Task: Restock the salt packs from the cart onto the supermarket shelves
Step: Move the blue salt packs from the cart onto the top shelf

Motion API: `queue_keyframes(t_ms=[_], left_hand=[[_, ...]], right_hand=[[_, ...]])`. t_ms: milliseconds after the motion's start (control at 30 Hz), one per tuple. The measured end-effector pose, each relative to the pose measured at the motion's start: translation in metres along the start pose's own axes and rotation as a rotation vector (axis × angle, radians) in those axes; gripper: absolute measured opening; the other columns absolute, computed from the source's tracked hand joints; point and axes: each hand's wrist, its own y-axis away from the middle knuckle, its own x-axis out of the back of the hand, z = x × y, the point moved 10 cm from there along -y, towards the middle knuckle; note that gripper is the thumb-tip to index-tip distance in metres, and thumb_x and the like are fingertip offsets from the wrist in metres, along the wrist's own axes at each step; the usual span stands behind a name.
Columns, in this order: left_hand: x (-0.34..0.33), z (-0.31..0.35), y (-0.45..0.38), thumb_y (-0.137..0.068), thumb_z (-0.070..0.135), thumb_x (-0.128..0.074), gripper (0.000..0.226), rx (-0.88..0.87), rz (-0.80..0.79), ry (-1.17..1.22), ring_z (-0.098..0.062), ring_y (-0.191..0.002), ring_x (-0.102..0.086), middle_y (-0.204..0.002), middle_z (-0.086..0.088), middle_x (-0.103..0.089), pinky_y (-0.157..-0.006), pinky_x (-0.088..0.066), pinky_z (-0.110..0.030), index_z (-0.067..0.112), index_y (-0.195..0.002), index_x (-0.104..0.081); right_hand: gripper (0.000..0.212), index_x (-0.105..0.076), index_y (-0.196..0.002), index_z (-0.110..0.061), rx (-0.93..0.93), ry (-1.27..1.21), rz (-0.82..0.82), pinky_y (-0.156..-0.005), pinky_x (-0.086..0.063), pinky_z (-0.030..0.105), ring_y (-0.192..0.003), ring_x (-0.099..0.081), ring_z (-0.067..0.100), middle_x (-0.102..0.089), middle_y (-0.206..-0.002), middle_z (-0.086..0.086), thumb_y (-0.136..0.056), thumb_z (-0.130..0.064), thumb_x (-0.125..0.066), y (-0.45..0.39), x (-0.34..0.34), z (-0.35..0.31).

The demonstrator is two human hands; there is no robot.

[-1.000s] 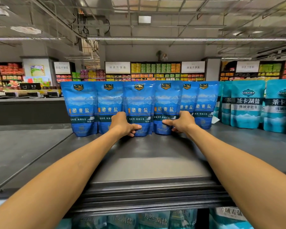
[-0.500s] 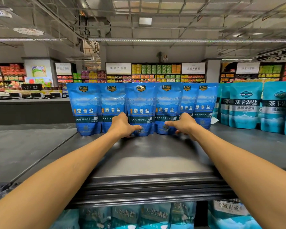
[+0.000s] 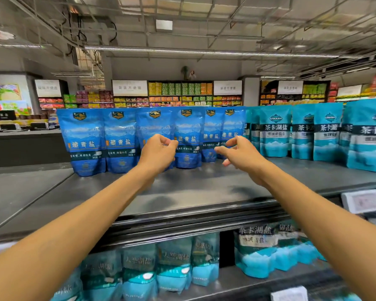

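1. Your left hand has loosely curled fingers with nothing held; it sits in front of the third blue salt pack, and whether the fingertips touch it is unclear.
2. Your right hand is also loosely spread and holds nothing, its fingers pointing toward the blue packs, with no clear contact.
3. Both forearms reach forward over the top shelf, hands raised above its surface, wrists roughly level.
4. The row of blue salt packs stands upright at the back of the top shelf, side by side and overlapping at the right end.
5. The teal salt packs stand just right of the blue row on the same shelf.
6. Your left hand hides the lower part of the third pack; packs below the top shelf are blurred.
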Motion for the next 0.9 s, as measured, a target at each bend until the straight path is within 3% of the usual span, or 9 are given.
queue_keyframes(t_ms=[167,267,433,633,767,900], left_hand=[[-0.066,0.049,0.061,-0.097,0.017,-0.055,0.014,0.000,-0.187,0.319,-0.006,-0.054,-0.059,-0.073,-0.002,-0.062,-0.047,-0.043,-0.022,0.013,-0.084,-0.058],[-0.112,0.070,0.112,-0.097,0.011,-0.056,0.008,-0.034,-0.316,0.522,-0.009,-0.053,-0.059,-0.068,-0.003,-0.061,-0.044,-0.044,-0.022,0.009,-0.089,-0.058],[-0.206,0.071,0.202,-0.096,0.004,-0.054,0.010,-0.031,-0.522,0.639,-0.011,-0.052,-0.056,-0.066,-0.003,-0.060,-0.042,-0.042,-0.021,0.009,-0.088,-0.056],[-0.329,0.046,0.319,-0.098,0.005,-0.054,0.009,0.023,-0.867,0.630,-0.016,-0.056,-0.056,-0.069,-0.007,-0.060,-0.046,-0.045,-0.025,0.003,-0.089,-0.055],[-0.403,0.016,0.406,-0.097,-0.001,-0.052,0.013,0.142,-1.072,0.595,-0.010,-0.047,-0.055,-0.065,-0.006,-0.058,-0.039,-0.039,-0.022,0.006,-0.086,-0.053],[-0.471,-0.035,0.519,-0.099,0.002,-0.050,0.013,0.247,-1.364,0.396,-0.006,-0.044,-0.055,-0.071,-0.009,-0.059,-0.037,-0.038,-0.017,0.009,-0.088,-0.053]], right_hand=[[0.022,-0.058,-0.109,-0.013,0.075,-0.112,0.136,-0.059,-0.042,0.023,-0.067,-0.068,0.015,-0.070,-0.100,0.011,-0.094,-0.025,-0.066,0.066,0.066,0.002],[0.003,-0.065,-0.095,-0.011,0.139,-0.190,0.197,-0.054,-0.044,0.012,-0.065,-0.067,0.010,-0.074,-0.090,0.015,-0.095,-0.014,-0.064,0.122,0.108,0.018],[0.004,-0.065,-0.093,-0.001,0.107,-0.203,0.384,-0.057,-0.046,0.008,-0.063,-0.067,0.001,-0.069,-0.078,0.015,-0.093,0.000,-0.062,0.221,0.168,0.085],[0.006,-0.067,-0.095,-0.004,-0.137,-0.198,0.676,-0.058,-0.047,0.013,-0.065,-0.066,0.014,-0.070,-0.081,0.018,-0.095,-0.004,-0.061,0.352,0.229,0.195],[0.006,-0.068,-0.095,-0.002,-0.366,-0.203,0.864,-0.054,-0.047,0.013,-0.061,-0.065,0.009,-0.071,-0.081,0.017,-0.094,-0.004,-0.062,0.453,0.248,0.271],[0.006,-0.068,-0.093,-0.007,-0.655,-0.231,1.026,-0.051,-0.046,0.013,-0.057,-0.063,0.009,-0.072,-0.077,0.010,-0.095,-0.012,-0.064,0.570,0.238,0.356]])
